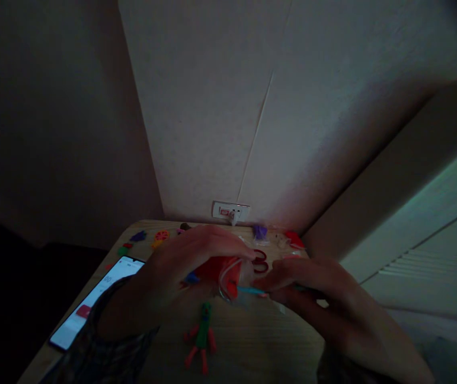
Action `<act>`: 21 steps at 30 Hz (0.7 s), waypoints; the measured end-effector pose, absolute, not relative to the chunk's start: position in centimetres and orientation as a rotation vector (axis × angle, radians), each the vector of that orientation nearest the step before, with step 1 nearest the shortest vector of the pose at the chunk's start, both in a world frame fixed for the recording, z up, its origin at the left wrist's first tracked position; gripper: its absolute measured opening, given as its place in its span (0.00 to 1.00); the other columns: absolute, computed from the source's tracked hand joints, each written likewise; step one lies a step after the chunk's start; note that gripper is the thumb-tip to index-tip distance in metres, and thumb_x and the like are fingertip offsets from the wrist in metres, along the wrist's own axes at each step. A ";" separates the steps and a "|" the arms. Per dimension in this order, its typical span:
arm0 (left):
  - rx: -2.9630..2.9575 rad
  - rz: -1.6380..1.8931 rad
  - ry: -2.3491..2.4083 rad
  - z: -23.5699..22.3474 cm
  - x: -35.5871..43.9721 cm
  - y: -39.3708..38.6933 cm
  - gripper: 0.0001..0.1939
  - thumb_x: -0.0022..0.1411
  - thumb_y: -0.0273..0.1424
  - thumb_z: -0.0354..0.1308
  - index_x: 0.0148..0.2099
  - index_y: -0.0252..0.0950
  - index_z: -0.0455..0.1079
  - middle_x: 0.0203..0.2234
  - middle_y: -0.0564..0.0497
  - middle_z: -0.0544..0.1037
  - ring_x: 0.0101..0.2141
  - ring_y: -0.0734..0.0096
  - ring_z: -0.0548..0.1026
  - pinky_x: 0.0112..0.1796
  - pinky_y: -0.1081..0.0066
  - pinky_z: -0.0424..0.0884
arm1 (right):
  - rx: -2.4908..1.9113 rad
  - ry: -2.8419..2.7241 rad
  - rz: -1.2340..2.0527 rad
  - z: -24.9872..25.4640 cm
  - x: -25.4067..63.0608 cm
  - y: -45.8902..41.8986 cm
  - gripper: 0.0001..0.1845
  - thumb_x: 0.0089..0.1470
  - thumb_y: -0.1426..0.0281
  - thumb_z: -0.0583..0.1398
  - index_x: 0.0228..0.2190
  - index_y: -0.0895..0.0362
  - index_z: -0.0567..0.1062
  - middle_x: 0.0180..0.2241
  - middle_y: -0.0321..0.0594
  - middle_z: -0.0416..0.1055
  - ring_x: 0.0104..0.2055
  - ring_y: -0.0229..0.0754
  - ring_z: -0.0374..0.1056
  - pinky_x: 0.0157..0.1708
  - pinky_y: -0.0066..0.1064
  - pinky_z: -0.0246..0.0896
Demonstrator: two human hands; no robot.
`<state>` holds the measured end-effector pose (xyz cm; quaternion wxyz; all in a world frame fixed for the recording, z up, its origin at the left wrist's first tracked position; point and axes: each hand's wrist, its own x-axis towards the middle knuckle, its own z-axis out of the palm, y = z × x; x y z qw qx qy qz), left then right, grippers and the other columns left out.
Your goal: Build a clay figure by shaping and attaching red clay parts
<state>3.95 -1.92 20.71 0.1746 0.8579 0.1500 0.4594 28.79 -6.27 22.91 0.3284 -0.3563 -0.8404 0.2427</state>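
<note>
My left hand [188, 258] is closed around a clear plastic bag with red modelling clay [231, 288] in it, held above the table. My right hand [320, 288] pinches a thin light-blue stick [251, 290], whose tip meets the red clay at the bag's opening. Whether the tip is pressed into the clay, I cannot tell. Below the hands lies a small clay figure [202, 337] with a green body and reddish arms and legs. A pair of scissors [260, 262] with red handles shows between my hands, its blades hidden.
On the left of the wooden table [268, 341] lies a lit phone [100, 298]. Small coloured clay pieces [161, 237] sit at the back left. A purple clay packet [260, 233] and a red packet [294, 240] lie by the wall, under a socket [230, 212].
</note>
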 end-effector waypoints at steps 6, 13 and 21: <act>2.432 1.242 0.371 20.5 4.2 -1.7 0.11 0.80 0.39 0.58 0.56 0.40 0.74 0.50 0.46 0.86 0.53 0.64 0.84 0.57 0.69 0.78 | -0.924 -2.119 0.950 22.1 29.6 -5.3 0.18 0.73 0.58 0.62 0.34 0.55 0.83 0.29 0.37 0.82 0.30 0.38 0.76 0.29 0.25 0.68; 2.349 1.385 0.355 21.2 4.3 -2.0 0.11 0.77 0.43 0.62 0.52 0.42 0.75 0.45 0.51 0.87 0.46 0.67 0.86 0.50 0.74 0.80 | -0.805 -1.898 1.168 22.0 28.4 -4.7 0.22 0.68 0.51 0.65 0.30 0.54 0.81 0.25 0.33 0.73 0.26 0.37 0.67 0.25 0.26 0.60; 2.173 1.480 0.384 20.7 4.5 -2.4 0.10 0.74 0.42 0.66 0.52 0.46 0.76 0.43 0.53 0.84 0.44 0.67 0.83 0.45 0.72 0.79 | -0.684 -1.659 1.450 20.6 27.9 -3.8 0.24 0.63 0.47 0.68 0.30 0.55 0.79 0.25 0.34 0.71 0.27 0.37 0.63 0.27 0.27 0.57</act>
